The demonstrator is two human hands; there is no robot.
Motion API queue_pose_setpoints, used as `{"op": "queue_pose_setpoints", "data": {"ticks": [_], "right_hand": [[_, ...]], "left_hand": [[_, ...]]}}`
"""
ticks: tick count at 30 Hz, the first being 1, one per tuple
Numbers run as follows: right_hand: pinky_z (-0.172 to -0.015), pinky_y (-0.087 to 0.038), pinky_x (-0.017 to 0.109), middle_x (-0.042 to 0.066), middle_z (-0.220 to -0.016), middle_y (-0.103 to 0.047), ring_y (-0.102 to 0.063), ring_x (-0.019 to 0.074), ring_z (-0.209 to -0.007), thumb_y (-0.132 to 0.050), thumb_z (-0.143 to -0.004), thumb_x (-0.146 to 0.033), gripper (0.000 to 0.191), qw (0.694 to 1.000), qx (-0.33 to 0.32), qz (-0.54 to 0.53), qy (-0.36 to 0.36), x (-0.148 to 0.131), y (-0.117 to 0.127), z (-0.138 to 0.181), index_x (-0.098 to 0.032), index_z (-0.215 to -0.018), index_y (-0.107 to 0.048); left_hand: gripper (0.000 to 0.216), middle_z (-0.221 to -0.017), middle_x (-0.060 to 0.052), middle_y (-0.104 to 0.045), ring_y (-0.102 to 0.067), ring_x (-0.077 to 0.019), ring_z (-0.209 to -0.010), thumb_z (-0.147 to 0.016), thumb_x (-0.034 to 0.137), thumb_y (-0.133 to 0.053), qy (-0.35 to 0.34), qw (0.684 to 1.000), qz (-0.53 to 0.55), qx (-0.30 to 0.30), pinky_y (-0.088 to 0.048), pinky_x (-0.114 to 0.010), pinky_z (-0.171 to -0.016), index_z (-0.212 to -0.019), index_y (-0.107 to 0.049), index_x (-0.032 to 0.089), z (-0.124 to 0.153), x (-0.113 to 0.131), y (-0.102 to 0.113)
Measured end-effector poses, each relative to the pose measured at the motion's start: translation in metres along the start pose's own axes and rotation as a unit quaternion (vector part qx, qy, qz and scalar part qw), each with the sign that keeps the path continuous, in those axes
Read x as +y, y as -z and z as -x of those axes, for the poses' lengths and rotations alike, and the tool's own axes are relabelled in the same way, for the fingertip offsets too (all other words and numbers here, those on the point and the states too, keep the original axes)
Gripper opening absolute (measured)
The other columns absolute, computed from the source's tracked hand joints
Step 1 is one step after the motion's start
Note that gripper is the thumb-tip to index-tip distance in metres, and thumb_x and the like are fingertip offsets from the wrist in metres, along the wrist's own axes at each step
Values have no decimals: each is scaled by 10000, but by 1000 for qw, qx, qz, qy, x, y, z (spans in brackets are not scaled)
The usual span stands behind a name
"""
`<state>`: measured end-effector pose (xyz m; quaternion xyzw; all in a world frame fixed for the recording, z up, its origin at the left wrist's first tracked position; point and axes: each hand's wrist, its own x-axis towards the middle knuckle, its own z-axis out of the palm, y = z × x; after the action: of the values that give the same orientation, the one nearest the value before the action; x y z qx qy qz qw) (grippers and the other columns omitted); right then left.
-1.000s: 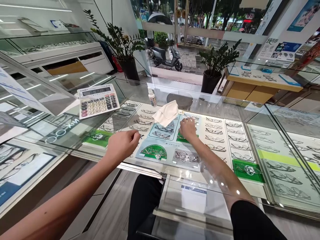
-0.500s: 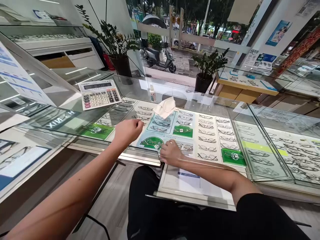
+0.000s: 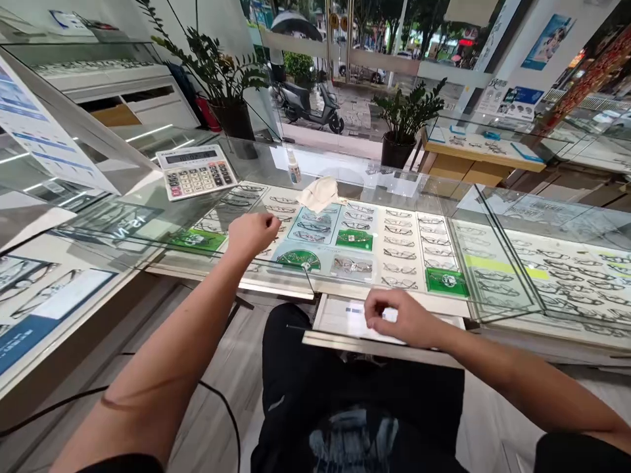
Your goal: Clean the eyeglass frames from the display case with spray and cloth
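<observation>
- Optician's shop: glass display counter [image 3: 246, 167] over rows of spectacle frames [image 3: 399, 253].
- Left hand [image 3: 252, 233]: loosely fisted, resting on the counter glass.
- Right hand [image 3: 400, 320]: fingertips pinched together above the open drawer [image 3: 335, 341]; whether anything is in the pinch cannot be told.

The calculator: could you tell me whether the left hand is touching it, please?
Apart. The head view shows the left hand, a fist, well clear of the calculator, with bare glass counter between them.

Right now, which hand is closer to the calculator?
Left. The left hand is over the glass counter, a little right of the calculator; the right hand is farther off, down over the pulled-out drawer.
</observation>
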<state>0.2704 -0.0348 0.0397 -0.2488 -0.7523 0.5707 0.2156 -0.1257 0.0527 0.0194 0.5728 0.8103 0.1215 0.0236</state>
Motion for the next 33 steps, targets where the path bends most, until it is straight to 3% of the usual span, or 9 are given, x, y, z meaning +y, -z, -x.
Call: {"op": "queue_pose_setpoints", "data": {"ticks": [2,5,10,14,18,25,33], "right_hand": [[-677,-550,304,4,-770,-708,-648,159,-694,-746,-913,-263,101,995,62,-80,19,-7,3,6,-240,-850,-671],[-614,-551,316,8,-728,-698,-641,170,-647,-808,-910,-447,263,978,137,-152,48,-5,-3,4,-249,-825,-658],[-646,-529,323,1,-704,-666,-603,159,-648,-756,-962,-504,339,977,170,-56,117,2,-8,-6,-245,-771,-651],[-673,-519,311,-5,-750,-667,-598,153,-686,-734,-963,-411,234,972,176,22,157,6,8,-22,-239,-814,-678],[-691,-526,309,-3,-783,-691,-622,153,-709,-732,-950,-371,163,966,198,36,164,13,14,-31,-234,-865,-709],[-673,-546,297,-6,-777,-706,-638,149,-682,-712,-973,-354,155,952,266,8,154,34,-18,-22,-236,-874,-704],[-683,-526,330,10,-793,-703,-623,173,-692,-612,-1025,-272,141,909,313,185,206,59,-39,-28,-260,-898,-672]], "left_hand": [[292,-765,-114,-676,-529,-248,-704,-959,392,-520,2,1000,9,5,-253,-341,-655,-793,-660,198,7,8,4],[247,-773,-75,-678,-531,-219,-712,-962,386,-550,-31,997,75,-6,-289,-318,-654,-832,-650,201,37,34,16],[261,-766,-23,-675,-583,-179,-725,-998,388,-564,-218,943,249,-28,-383,-295,-703,-831,-629,198,130,94,38],[209,-819,-20,-707,-628,-170,-758,-1019,346,-592,-279,895,349,1,-451,-291,-726,-883,-658,201,178,126,36],[135,-917,-41,-775,-691,-188,-850,-1013,294,-615,-262,884,385,54,-513,-312,-816,-956,-702,209,188,138,25],[104,-937,-32,-810,-732,-185,-846,-997,241,-643,-263,891,364,65,-543,-301,-820,-983,-744,220,196,136,11],[106,-955,-38,-824,-746,-204,-863,-958,241,-659,-225,918,327,20,-520,-308,-778,-984,-760,224,195,125,-1]]}}
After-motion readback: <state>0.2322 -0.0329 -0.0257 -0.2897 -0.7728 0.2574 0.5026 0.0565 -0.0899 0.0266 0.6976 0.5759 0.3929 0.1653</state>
